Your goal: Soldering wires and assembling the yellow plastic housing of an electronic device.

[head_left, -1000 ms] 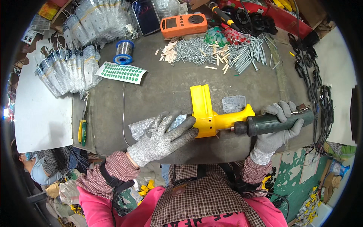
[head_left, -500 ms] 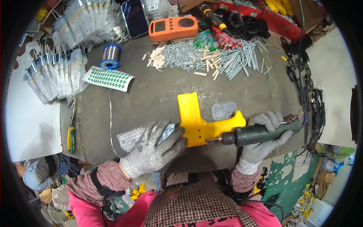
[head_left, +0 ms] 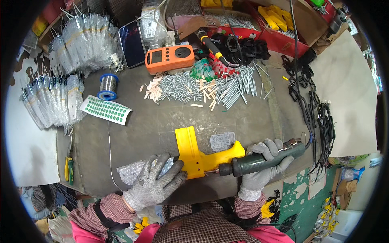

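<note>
My left hand (head_left: 152,186), in a grey glove, reaches the left end of a yellow plastic part with a handle (head_left: 188,152), its fingers bearing on that end. Clear bubble wrap (head_left: 129,170) lies partly under this hand. My right hand (head_left: 265,166), also gloved, wraps round a dark green electric screwdriver (head_left: 263,162) lying nearly level. The screwdriver's thin bit points left and meets the lower right side of the yellow part's block. Just behind the handle lies a small clear plastic piece (head_left: 222,141).
Screws (head_left: 178,88) and wooden slips lie in a pile at the back. Behind them stand an orange meter (head_left: 170,59) and a phone (head_left: 132,43). A solder spool (head_left: 108,86), a green-dotted sticker sheet (head_left: 106,109) and bagged parts (head_left: 52,99) are left; black cables (head_left: 324,133) right.
The view has shifted, so the bench and both hands appear lower and further left. Hands, yellow part and screwdriver keep nearly the same arrangement.
</note>
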The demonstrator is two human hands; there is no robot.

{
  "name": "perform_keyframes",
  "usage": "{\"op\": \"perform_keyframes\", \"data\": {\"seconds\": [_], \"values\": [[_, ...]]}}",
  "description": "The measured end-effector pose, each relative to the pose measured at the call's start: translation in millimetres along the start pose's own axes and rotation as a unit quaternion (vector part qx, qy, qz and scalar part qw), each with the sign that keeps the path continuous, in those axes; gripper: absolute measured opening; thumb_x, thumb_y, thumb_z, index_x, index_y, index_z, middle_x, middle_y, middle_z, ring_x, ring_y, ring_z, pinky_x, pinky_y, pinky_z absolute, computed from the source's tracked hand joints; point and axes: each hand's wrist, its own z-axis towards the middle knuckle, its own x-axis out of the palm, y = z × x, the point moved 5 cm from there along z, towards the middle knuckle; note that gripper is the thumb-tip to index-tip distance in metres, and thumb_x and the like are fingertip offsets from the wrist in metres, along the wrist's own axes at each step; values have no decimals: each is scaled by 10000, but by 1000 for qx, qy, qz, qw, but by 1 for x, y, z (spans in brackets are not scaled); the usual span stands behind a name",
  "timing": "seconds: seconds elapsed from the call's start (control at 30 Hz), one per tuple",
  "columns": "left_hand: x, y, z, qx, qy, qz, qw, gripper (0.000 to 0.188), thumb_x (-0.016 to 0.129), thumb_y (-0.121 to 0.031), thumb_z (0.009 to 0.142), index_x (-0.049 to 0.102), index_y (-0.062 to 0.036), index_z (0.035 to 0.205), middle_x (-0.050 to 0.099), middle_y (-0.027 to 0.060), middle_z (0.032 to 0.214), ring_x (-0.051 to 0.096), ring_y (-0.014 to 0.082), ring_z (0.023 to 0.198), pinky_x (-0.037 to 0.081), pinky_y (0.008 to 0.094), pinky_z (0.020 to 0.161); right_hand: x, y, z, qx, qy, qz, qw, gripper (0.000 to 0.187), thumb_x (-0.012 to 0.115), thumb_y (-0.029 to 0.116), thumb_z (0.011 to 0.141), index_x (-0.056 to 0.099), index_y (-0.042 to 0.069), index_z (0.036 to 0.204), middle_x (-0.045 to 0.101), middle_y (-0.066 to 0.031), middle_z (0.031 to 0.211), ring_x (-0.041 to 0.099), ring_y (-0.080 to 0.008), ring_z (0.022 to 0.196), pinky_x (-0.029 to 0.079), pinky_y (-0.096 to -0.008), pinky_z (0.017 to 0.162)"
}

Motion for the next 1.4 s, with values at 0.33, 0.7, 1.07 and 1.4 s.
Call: {"op": "perform_keyframes", "data": {"seconds": [0.33,0.7,1.07,1.4], "values": [[-60,27,-4,-165,-255,-207,930,576,651,-120,751,600,-10,1314,676,241,1164,711,364,990,585,407,807,41,91,81,87,-33,-595,799,432,559,276,968,442,143,1362,543,-65,1220,568,-179,964,473,-313,887],[-34,29,28,-59,-122,-212,968,340,601,-112,843,657,-24,1167,657,179,1060,633,364,962,504,454,869,33,89,138,-78,181,-969,-151,285,591,87,808,725,122,1057,572,-255,1279,613,-390,948,455,-475,838],[-22,26,32,-76,-56,-203,975,519,726,-326,854,599,-53,1277,622,153,1198,604,344,1085,476,454,932,22,-68,216,24,291,-951,98,268,628,226,882,602,22,1053,682,-232,965,656,-413,953,517,-490,825],[-25,26,31,-68,-38,-213,974,592,673,-400,887,529,-95,1374,586,133,1239,580,319,1122,475,429,949,35,-25,221,-43,268,-956,-112,308,671,211,847,674,30,1096,689,-203,1042,664,-372,991,543,-435,855]]}}
